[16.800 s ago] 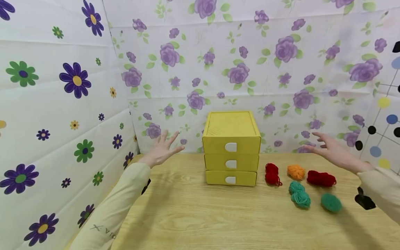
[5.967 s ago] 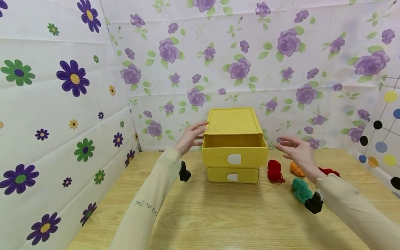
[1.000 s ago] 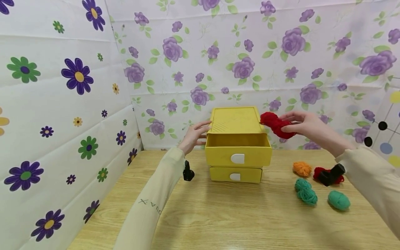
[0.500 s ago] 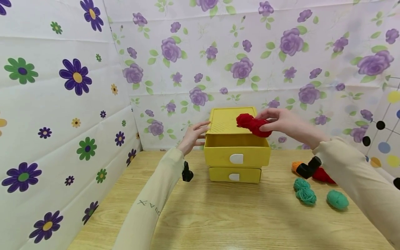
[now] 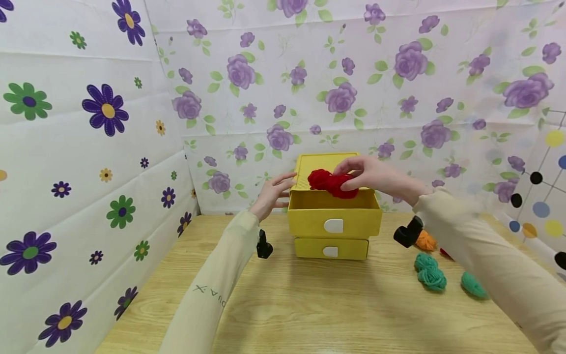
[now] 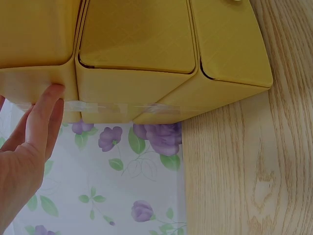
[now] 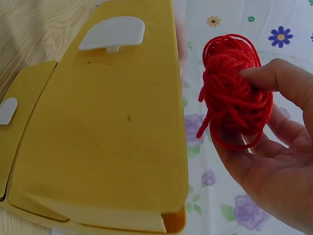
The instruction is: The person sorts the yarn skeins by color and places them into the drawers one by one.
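My right hand (image 5: 364, 179) holds a skein of red yarn (image 5: 329, 183) between thumb and fingers, over the opening of the pulled-out top drawer (image 5: 309, 222). In the right wrist view the red yarn (image 7: 234, 90) has loose strands and lies beyond the drawer front (image 7: 112, 122) with its white tab. The drawer belongs to a yellow drawer box (image 5: 316, 164). With fairly straight fingers, my left hand (image 5: 270, 196) touches the left side of this box near its top. The left wrist view shows fingertips of the left hand (image 6: 34, 132) against the yellow side wall (image 6: 122, 88).
On the table (image 5: 283, 300), right of the box, lie green yarn skeins (image 5: 430, 271), another green one (image 5: 473, 285) and orange yarn (image 5: 426, 241). More red yarn (image 5: 444, 253) is mostly hidden behind the right sleeve. Flowered cloth walls (image 5: 247, 98) stand behind and at the left.
Since the oldest frame the top drawer has been pulled out and one red skein picked up. In the last second my right hand carries it left over the drawer; my left hand stays put.
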{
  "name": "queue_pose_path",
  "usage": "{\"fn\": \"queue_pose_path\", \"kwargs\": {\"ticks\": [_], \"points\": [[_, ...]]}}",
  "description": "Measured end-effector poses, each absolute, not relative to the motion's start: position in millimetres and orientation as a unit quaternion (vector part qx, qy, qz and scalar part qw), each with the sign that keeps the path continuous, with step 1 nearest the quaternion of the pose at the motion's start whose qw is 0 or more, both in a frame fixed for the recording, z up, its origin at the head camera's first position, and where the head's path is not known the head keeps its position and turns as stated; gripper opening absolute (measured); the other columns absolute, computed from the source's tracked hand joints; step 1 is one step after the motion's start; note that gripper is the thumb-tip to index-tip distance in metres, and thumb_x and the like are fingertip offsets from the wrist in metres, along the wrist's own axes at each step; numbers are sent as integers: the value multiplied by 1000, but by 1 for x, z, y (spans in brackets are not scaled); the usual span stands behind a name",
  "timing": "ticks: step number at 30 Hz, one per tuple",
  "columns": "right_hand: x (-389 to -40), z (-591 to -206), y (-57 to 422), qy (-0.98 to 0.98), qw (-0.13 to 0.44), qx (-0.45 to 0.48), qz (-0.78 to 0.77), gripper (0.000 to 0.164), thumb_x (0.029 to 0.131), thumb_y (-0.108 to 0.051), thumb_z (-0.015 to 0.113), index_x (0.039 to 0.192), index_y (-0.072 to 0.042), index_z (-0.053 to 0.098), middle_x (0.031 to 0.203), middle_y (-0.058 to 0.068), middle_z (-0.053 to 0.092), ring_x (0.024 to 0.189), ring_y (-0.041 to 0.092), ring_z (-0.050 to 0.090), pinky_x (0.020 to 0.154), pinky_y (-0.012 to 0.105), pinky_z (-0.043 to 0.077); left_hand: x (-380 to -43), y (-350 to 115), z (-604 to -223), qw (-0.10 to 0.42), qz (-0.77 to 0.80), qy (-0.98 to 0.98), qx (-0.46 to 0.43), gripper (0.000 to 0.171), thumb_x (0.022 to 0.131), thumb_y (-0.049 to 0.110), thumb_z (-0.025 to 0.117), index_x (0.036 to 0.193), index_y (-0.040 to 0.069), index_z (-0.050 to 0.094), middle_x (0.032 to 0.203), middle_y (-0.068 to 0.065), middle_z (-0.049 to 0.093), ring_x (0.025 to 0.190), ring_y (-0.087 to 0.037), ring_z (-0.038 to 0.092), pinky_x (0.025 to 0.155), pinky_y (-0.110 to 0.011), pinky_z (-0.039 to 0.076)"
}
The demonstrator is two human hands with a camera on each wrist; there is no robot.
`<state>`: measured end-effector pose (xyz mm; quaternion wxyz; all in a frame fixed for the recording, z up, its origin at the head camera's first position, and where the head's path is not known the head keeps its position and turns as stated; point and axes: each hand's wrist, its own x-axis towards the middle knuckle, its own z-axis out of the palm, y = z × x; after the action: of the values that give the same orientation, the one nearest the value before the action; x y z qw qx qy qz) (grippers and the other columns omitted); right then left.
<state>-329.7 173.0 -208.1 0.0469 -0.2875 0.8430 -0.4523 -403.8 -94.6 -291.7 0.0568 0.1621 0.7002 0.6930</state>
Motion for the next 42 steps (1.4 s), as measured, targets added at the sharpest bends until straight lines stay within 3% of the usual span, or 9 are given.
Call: {"fn": "queue_pose_path", "kwargs": {"ticks": [7,22,29,42], "points": [[-336,-212,155,858,47,-286,-424,31,80,-10,69,109,-3,59,106,9,59,97,25,53,85,37,42,-402,-95,-291,58,691,701,169,38,93,23,54,131,18,51,127,-6,45,100,-34,51,78,-45,46],[-342,-220,141,835,57,-315,-448,30,79,-1,69,106,3,59,105,14,59,98,28,55,83,35,45,-405,-94,-292,56,687,706,163,38,92,26,55,129,21,53,124,-4,49,95,-29,55,74,-41,49],[-342,-222,141,809,86,-336,-475,38,80,-3,69,112,9,53,112,23,55,105,33,52,86,36,43,-405,-96,-294,54,687,706,163,38,91,26,56,128,22,53,125,-3,48,94,-28,55,74,-41,49],[-337,-216,157,810,77,-303,-496,38,82,-11,69,115,3,55,116,21,54,101,27,56,82,36,45,-403,-95,-292,55,689,703,170,37,92,25,56,129,20,53,124,-3,48,93,-28,55,74,-41,49]]}}
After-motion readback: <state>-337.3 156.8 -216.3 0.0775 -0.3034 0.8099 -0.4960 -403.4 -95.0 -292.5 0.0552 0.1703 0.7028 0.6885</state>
